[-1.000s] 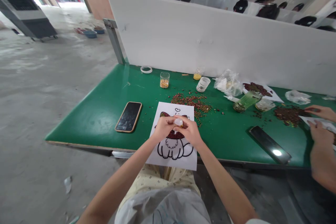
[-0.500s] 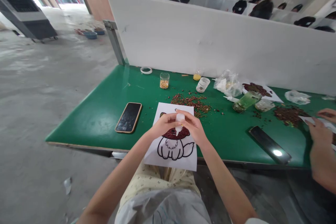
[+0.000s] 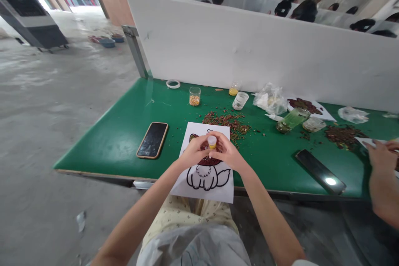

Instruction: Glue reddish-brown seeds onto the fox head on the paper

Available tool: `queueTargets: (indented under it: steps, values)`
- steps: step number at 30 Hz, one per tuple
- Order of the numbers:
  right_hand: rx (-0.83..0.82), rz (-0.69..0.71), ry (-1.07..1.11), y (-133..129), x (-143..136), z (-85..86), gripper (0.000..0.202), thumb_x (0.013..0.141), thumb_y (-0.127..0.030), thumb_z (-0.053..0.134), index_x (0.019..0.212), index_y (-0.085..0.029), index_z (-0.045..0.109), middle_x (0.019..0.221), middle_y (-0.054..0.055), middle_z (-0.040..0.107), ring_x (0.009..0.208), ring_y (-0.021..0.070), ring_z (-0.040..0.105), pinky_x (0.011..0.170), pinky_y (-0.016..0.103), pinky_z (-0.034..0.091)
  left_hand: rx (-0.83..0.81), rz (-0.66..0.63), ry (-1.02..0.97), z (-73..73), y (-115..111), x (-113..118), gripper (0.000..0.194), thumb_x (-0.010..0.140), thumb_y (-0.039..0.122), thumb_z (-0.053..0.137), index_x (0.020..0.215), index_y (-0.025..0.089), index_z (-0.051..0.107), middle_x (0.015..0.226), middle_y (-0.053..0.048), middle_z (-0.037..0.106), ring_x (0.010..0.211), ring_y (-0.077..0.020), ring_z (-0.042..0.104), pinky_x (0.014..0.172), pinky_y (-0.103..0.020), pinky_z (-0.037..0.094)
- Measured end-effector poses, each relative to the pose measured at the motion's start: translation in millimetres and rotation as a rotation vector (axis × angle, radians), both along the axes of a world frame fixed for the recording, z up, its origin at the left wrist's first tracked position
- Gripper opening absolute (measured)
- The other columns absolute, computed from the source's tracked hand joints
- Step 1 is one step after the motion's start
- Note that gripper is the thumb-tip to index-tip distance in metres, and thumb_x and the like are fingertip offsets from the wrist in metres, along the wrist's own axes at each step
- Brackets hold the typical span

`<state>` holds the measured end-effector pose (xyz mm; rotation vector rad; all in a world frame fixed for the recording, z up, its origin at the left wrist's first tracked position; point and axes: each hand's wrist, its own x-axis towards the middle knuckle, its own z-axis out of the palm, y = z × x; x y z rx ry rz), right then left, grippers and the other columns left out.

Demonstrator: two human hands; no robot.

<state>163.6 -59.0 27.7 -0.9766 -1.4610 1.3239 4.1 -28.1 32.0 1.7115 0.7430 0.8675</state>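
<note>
Between my two hands stands a small white bottle (image 3: pixel 212 141) with a yellow band, its nozzle pointing down. My left hand (image 3: pixel 193 151) has its fingers closed round the bottle's left side, and my right hand (image 3: pixel 230 152) grips it from the right. Under them lies a white sheet (image 3: pixel 180 185) printed with a black-outlined animal. The animal's head is filled with dark red grains (image 3: pixel 205 161), partly hidden by my fingers. Beyond the sheet's top edge, red and green grains (image 3: pixel 229 121) are scattered on the green table (image 3: pixel 112 133).
A phone (image 3: pixel 152 140) lies left of the sheet, another phone (image 3: pixel 319 171) to the right. Behind are a cup of yellow grains (image 3: pixel 195 96), a tape roll (image 3: pixel 173 84), an open cup (image 3: pixel 240 101) and a green jar (image 3: pixel 292 120). Another person's hand (image 3: pixel 380 158) is at the far right.
The bottle has tipped more upright and moved slightly up, with its nozzle now mostly behind my fingers. Both my hands have shifted with it. The other person's hands at the right have moved slightly.
</note>
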Motion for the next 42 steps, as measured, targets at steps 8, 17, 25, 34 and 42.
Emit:
queueTargets:
  steps: [8,17,25,34,42]
  values:
    - [-0.038,-0.012,0.006,-3,-5,-17.3,0.056,0.071,-0.031,0.071,0.123,-0.024,0.052,0.122,0.005,0.059,0.114,0.0229,0.055,0.098,0.036,0.044,-0.001,0.023,0.028,-3.8,1,-5,0.038,0.064,0.008,0.055,0.100,0.012,0.066,0.086,-0.004,0.069,0.078,-0.0158,0.061,0.071,-0.025,0.048]
    - [-0.056,-0.056,0.030,-3,-10,-20.3,0.060,0.068,-0.036,0.073,0.123,-0.024,0.055,0.121,0.006,0.061,0.114,0.0250,0.056,0.097,0.038,0.045,0.009,0.003,0.116,-7.0,7,-10,0.027,0.065,0.016,0.057,0.090,0.013,0.067,0.076,-0.002,0.065,0.071,-0.0145,0.057,0.067,-0.024,0.044]
    - [-0.038,-0.059,0.041,1,-9,-26.1,0.057,0.070,-0.033,0.071,0.123,-0.024,0.053,0.125,0.005,0.058,0.116,0.0236,0.054,0.099,0.036,0.043,0.217,0.121,0.352,-2.0,11,-6,0.007,0.066,0.016,0.057,0.066,0.016,0.064,0.057,0.002,0.050,0.061,-0.0122,0.044,0.058,-0.023,0.033]
    - [-0.029,-0.120,-0.009,-2,-12,-30.2,0.053,0.072,-0.033,0.068,0.121,-0.023,0.054,0.121,0.004,0.061,0.113,0.0238,0.056,0.098,0.035,0.044,-0.003,0.099,0.118,-11.0,6,-3,0.021,0.063,0.011,0.054,0.077,0.012,0.069,0.069,0.002,0.064,0.065,-0.0113,0.055,0.060,-0.019,0.042]
    - [-0.008,-0.144,0.016,-3,-14,-29.8,0.044,0.073,-0.030,0.067,0.115,-0.022,0.059,0.111,0.003,0.065,0.105,0.0239,0.059,0.092,0.035,0.046,-0.012,0.109,0.148,-9.4,8,-3,0.022,0.062,0.011,0.053,0.077,0.012,0.070,0.069,0.002,0.065,0.065,-0.0107,0.057,0.062,-0.019,0.044]
